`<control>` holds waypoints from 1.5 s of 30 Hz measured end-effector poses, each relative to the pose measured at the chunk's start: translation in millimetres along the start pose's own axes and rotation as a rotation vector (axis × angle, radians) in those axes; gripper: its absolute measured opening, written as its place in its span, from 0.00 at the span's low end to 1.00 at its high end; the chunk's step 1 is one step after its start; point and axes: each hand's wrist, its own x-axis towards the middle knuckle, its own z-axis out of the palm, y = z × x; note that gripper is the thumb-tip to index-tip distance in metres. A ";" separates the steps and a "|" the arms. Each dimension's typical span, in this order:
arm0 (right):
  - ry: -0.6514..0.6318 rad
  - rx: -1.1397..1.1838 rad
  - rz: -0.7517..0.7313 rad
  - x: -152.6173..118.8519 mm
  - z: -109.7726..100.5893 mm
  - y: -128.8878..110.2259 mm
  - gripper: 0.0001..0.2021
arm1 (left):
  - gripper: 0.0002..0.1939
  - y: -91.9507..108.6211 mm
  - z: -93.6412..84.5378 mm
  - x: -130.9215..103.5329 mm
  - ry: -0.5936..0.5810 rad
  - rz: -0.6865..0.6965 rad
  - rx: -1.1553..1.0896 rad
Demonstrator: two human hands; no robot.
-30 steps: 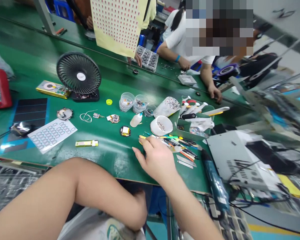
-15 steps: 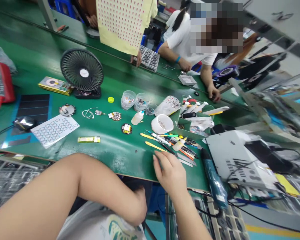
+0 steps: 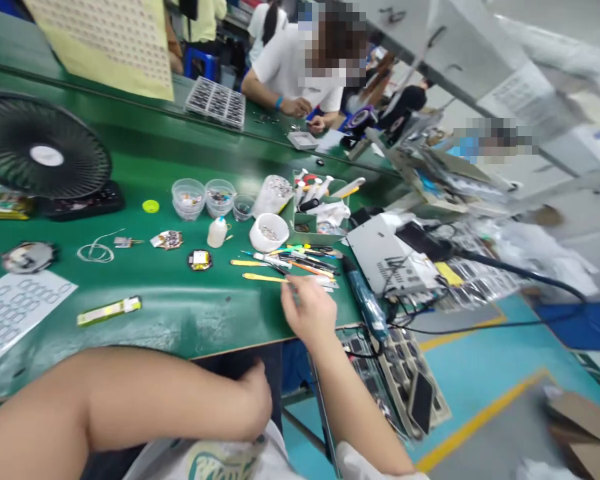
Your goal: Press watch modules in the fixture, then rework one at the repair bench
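My right hand (image 3: 311, 310) is over the front of a pile of hand tools, palm down. Its thumb stands apart from the curved fingers, and nothing shows between them. Its fingertips are close to a yellow-handled tool (image 3: 261, 277) and the dark tools in the pile; whether they touch is unclear. My left hand (image 3: 258, 393) is below the table edge near my lap, its fingers hidden. A white cup of small metal parts (image 3: 269, 233) and a dropper bottle (image 3: 217, 233) stand behind the pile. A small round device with a yellow battery (image 3: 200, 260) lies left of them.
A black fan (image 3: 45, 147) stands at the left. A green organizer box (image 3: 300, 223) and a grey bench unit (image 3: 380, 257) are at the right, with a teal handheld tool (image 3: 365, 300) alongside. A yellow-green strip (image 3: 109, 311) lies near the front edge. A co-worker sits opposite.
The view has swung right, so the table's things sit further left. My right hand has moved slightly further into the tool pile. The co-worker's hands have come together.
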 end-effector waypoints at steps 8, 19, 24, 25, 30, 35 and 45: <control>-0.156 -0.081 0.600 31.5 -20.4 53.2 0.26 | 0.24 -9.3 -17.0 -18.9 -0.181 0.207 0.101; 0.072 0.016 0.256 15.3 -12.9 40.1 0.19 | 0.29 -6.2 -31.8 -19.0 -0.321 0.205 0.154; -0.009 0.012 -0.146 48.2 2.8 -11.3 0.20 | 0.31 -6.3 -27.9 -13.6 -0.335 0.189 0.122; -0.034 0.000 -0.196 58.1 8.9 -24.7 0.20 | 0.31 -7.0 -27.0 -12.9 -0.333 0.183 0.117; -0.122 -0.092 -0.281 95.4 34.3 -73.1 0.23 | 0.34 -10.7 -25.0 -13.9 -0.320 0.173 0.113; -0.119 -0.121 -0.315 71.3 28.8 -63.7 0.26 | 0.31 -11.1 -25.3 -16.5 -0.301 0.188 0.118; -0.010 -0.070 -0.462 4.7 23.8 38.3 0.16 | 0.31 -13.6 -30.9 -26.2 -0.297 0.234 0.142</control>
